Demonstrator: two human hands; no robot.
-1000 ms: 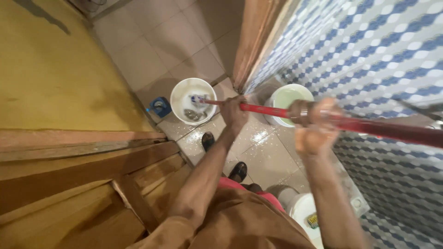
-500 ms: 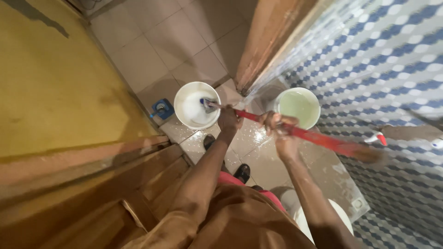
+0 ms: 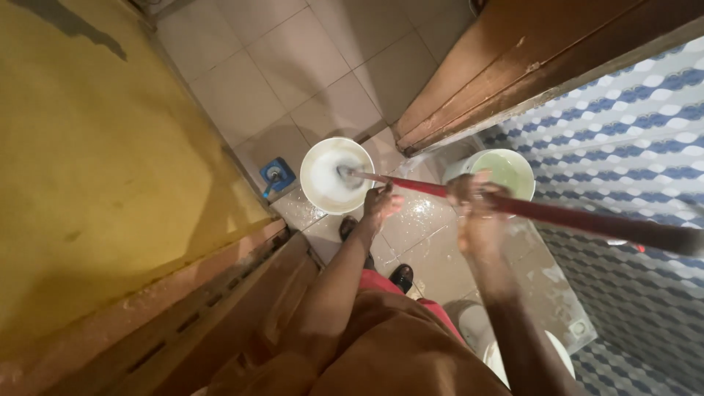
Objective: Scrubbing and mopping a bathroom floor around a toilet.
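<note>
Red long pole (image 3: 528, 210): gripped by both hands, left hand (image 3: 381, 203) fingers wrapped low, right hand (image 3: 477, 209) closed higher up. Beyond the left fingers, its head sits in a white bucket (image 3: 336, 174) of whitish, churned liquid; stirring appears under way. Just past the right fingers: second bucket (image 3: 506, 170), pale green liquid, untouched.

a red pole (image 3: 557, 214) is seen, a white bucket (image 3: 317, 199), a pale green bucket (image 3: 525, 167), a yellow wall (image 3: 95, 161), blue-and-white patterned tiles (image 3: 631, 132).
</note>
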